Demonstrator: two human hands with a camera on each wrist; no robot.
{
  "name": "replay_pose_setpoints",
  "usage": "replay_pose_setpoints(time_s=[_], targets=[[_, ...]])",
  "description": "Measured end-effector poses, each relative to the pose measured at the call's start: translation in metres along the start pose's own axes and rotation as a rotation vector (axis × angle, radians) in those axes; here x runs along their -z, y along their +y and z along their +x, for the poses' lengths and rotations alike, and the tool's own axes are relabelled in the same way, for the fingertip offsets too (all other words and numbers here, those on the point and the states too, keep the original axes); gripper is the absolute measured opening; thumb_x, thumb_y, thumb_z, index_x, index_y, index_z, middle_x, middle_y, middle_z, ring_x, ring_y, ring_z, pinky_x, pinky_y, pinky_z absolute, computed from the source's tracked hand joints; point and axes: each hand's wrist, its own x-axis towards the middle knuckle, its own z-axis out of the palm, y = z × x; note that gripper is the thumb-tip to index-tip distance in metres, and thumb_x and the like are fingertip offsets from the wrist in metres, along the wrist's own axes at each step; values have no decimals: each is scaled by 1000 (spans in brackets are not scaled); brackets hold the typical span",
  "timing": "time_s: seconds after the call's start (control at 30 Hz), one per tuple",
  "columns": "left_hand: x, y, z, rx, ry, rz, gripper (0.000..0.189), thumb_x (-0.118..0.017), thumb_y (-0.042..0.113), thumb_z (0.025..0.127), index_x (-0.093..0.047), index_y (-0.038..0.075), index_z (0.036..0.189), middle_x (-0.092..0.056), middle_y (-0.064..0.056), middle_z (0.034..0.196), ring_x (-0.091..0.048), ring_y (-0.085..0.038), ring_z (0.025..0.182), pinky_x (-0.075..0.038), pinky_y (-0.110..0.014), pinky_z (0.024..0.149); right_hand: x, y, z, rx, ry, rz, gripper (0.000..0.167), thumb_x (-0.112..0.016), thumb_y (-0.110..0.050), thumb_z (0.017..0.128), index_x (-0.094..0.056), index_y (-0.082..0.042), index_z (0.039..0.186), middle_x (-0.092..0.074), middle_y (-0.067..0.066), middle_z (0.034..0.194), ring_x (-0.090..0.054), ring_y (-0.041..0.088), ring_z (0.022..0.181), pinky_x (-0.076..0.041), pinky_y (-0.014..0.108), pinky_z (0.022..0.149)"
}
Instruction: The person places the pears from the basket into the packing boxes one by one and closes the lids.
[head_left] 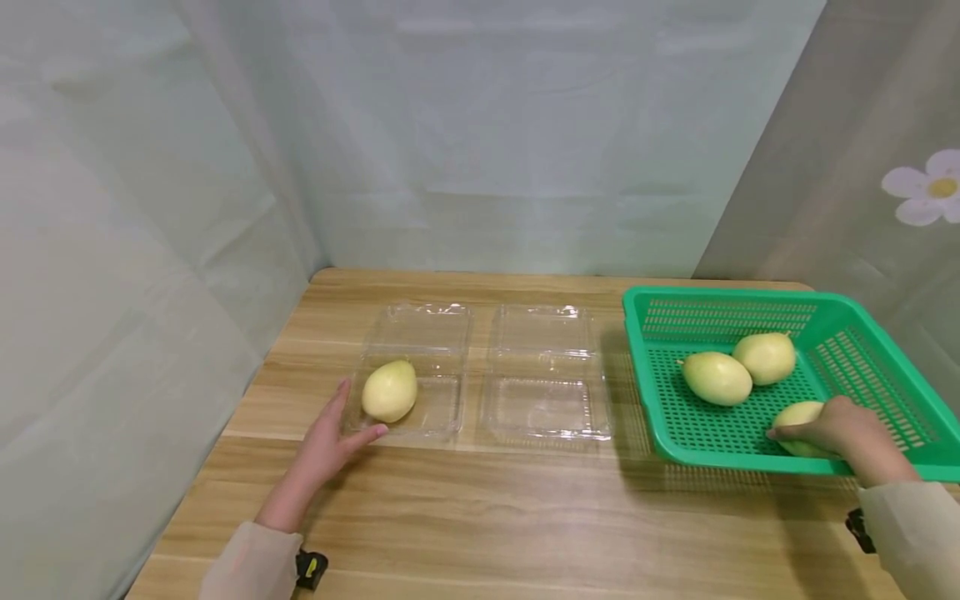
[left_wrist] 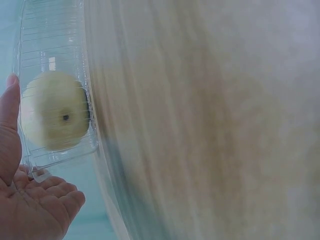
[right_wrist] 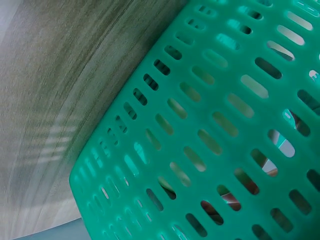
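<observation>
The right hand (head_left: 855, 433) grips a pale melon (head_left: 797, 417) by the green basket's (head_left: 738, 460) near wall; smooth skin could slip. The left hand (head_left: 333, 437), fingers apart, might jog the left clear clamshell (head_left: 438, 404), rolling its lone melon (head_left: 390, 391).

Wooden table (head_left: 510, 525), curtain (head_left: 517, 150) – pale, creased, flower (head_left: 930, 187) (white)

Looks like a curtained-off booth or little staged work corner tbh, more makeshift setup than proper room. Pale, creased sheets (head_left: 525, 167) hang right behind the wood-grain bench (head_left: 525, 517) and along its left side, and a greyer panel (head_left: 825, 167) with a big white flower (head_left: 930, 187) closes off the right. Kinda blurry there, so can't swear whether it's cloth or plastic.
</observation>
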Motion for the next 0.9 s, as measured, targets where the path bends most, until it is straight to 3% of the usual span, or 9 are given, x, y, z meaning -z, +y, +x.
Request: replay_pose_setpoints(time_s=[0.4, 0.9], targets=[[1, 1, -1, 13, -5, -5, 103, -72, 36, 83, -6, -9, 148, -6, -32, 153, -11, -50, 140, -14, -61, 114, -1, -1, -2, -11, 45, 12, 114, -69, -64, 72, -28, 34, 115, -39, 51, 106, -46, 58, 90, -48, 53, 67], [0, 1, 0, 16, -5, -13, 103, -73, 33, 83, -6, -10, 148, -6, -33, 153, -10, -51, 140, -14, -62, 114, -3, -4, -7, -24, 150, 46, 110, -70, -61, 73, -28, 33, 114, -37, 50, 103, -39, 57, 94, -45, 55, 67]])
